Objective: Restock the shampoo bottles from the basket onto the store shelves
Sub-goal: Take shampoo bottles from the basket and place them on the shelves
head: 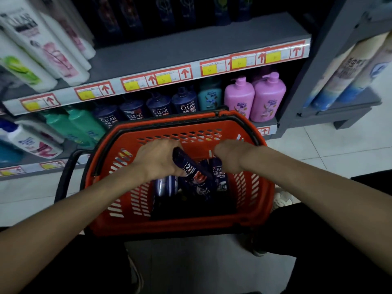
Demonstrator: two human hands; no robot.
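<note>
The store shelves (191, 49) fill the upper view, and their price strip (135, 84) carries yellow tags and red up-arrows whose figures are too blurred to read. The red basket (169, 225) sits below them, its far rim just beside the lower shelf. On that shelf, at 12 o'clock from the basket, a row of navy bottles (161, 107) reads "CLEAR". Pink pump bottles (269, 96) stand at 2 o'clock and a white "CLEAR" bottle (31, 37) at 10.

Inside the basket lie several dark shampoo bottles. The held bottle (187, 166), also marked "CLEAR", lies tilted, with its cap toward 11 o'clock and its base toward 5. The left hand (157, 160) grips it near the cap, so the matching row lies straight ahead of that hand. The right hand (229, 155) reaches over an upright bottle (218, 175), but its fingers are hidden, so I cannot tell if it holds it.
</note>
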